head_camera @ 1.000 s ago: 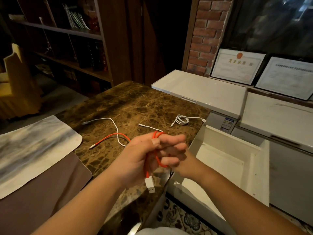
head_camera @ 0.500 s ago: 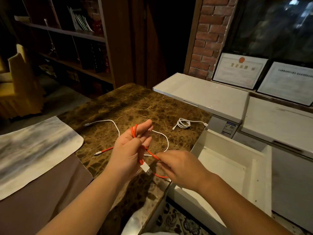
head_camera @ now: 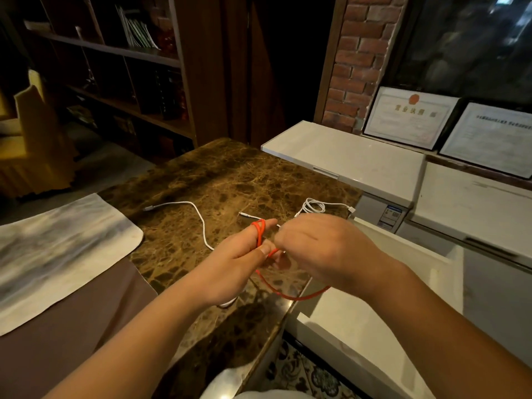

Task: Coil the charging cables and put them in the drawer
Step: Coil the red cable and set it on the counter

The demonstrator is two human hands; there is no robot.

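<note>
- The left hand [head_camera: 230,269] sits at the centre of the frame above the marble surface [head_camera: 230,180], its fingers stretched forward and the thumb pressed down.
- The red cable [head_camera: 260,234] is looped around those fingers; the left grip is narrow, pinning the loops under the thumb.
- The right hand [head_camera: 325,251] is just right of the left, curled and blurred; its grip is closed on the red cable at the point where it leaves the loops.
- A slack length of the red cable hangs in a curve below both hands, over the edge of the surface.
- A loose white cable [head_camera: 198,217] snakes across the surface from centre-left and passes under the left hand.
- A coiled white cable [head_camera: 313,207] lies on the surface near its right edge, above the right hand.
- The open white drawer [head_camera: 403,283] is at right of centre, beside the surface; no cable shows in the part that is visible.
- A pale cloth [head_camera: 57,249] lies at the left of the frame.
</note>
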